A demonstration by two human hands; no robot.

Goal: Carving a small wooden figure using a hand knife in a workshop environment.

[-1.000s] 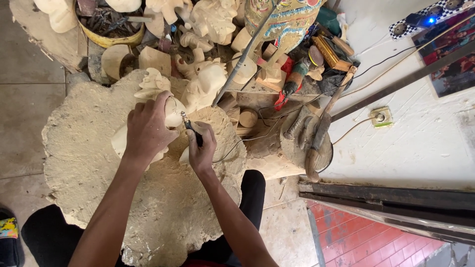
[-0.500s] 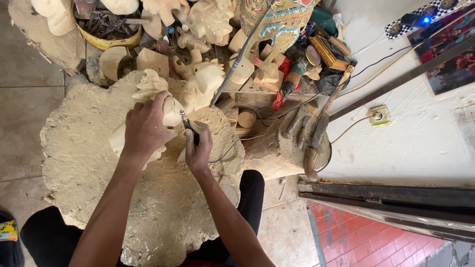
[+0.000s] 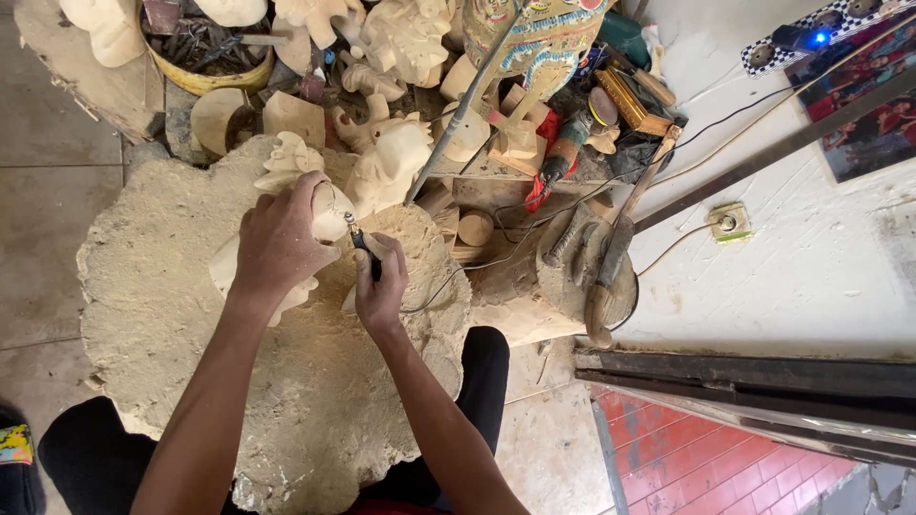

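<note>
Our right hand keeps its grip closed around the small rotary tool, its tip against the pale wooden carving, while our left hand stays clamped over the carving to steady it. Over the last second little has shifted: both hands sit where they were on the dust-covered stump that serves as our desk, so we judge the fine detailing is simply continuing. Beyond lie unfinished carvings, a painted figure and a mallet.
</note>
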